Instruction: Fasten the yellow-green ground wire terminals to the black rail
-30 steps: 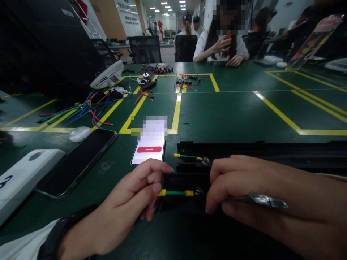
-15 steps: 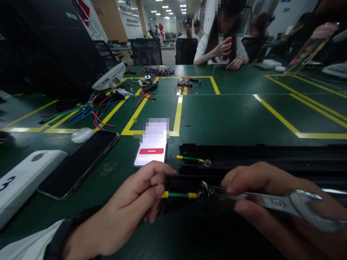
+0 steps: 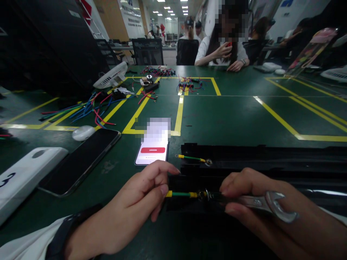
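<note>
My left hand (image 3: 141, 196) pinches the near end of a short green-and-yellow wire (image 3: 180, 194) between thumb and fingers. The wire's other end meets a fastener (image 3: 202, 195) on a long black channel (image 3: 187, 207). In my right hand (image 3: 260, 191) is a metal wrench (image 3: 255, 202), held by thumb and fingers. Its far jaw lies at the fastener, while the other open jaw sticks out past my palm. A second black channel (image 3: 249, 155) lies behind, with a similar green-and-yellow wire (image 3: 191, 158) attached.
A lit phone (image 3: 151, 155) lies beyond my left hand. Left are a dark phone (image 3: 84, 159), a white case (image 3: 24, 180) and loose coloured wires (image 3: 86, 108). More wire bundles (image 3: 189, 85) lie farther back. A person (image 3: 222, 50) sits across the green table (image 3: 230, 115).
The wrench has turned in my right hand, its free end swinging inward, and its working jaw now sits over the fastener. My left hand keeps its pinch on the wire.
</note>
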Tool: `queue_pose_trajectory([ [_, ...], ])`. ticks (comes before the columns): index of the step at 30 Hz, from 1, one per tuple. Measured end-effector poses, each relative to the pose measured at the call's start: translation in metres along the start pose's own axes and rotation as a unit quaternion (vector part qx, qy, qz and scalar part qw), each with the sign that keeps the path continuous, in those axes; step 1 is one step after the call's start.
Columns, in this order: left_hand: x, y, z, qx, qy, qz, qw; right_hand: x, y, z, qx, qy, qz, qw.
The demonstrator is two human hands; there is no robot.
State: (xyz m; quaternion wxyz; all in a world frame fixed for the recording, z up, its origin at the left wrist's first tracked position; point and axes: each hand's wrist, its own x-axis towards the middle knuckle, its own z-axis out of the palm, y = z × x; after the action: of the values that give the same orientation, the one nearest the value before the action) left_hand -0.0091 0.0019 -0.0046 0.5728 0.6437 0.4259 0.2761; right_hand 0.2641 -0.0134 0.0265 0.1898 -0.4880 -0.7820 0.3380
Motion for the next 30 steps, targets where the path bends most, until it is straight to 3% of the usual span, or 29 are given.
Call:
queue_pose_trajectory([
  [7,-0.0006,-0.0021,0.0023,0.043,0.028,0.011,0.999,0.0046,-0.0018,0.0009,-0.013,0.001,-0.01,1.0],
  [14,0.0003,-0.0021,0.0035,0.041,0.03,0.011,0.999,0.0075,-0.0021,-0.002,-0.01,-0.041,0.016,0.999],
  [21,0.0011,-0.0009,0.0028,0.039,0.027,-0.007,0.999,0.0085,-0.003,-0.0026,0.022,-0.039,0.029,0.999],
  [30,0.0031,0.0031,0.0025,0.038,0.022,-0.017,0.999,0.0098,-0.0023,-0.0026,0.016,-0.017,-0.017,1.0],
])
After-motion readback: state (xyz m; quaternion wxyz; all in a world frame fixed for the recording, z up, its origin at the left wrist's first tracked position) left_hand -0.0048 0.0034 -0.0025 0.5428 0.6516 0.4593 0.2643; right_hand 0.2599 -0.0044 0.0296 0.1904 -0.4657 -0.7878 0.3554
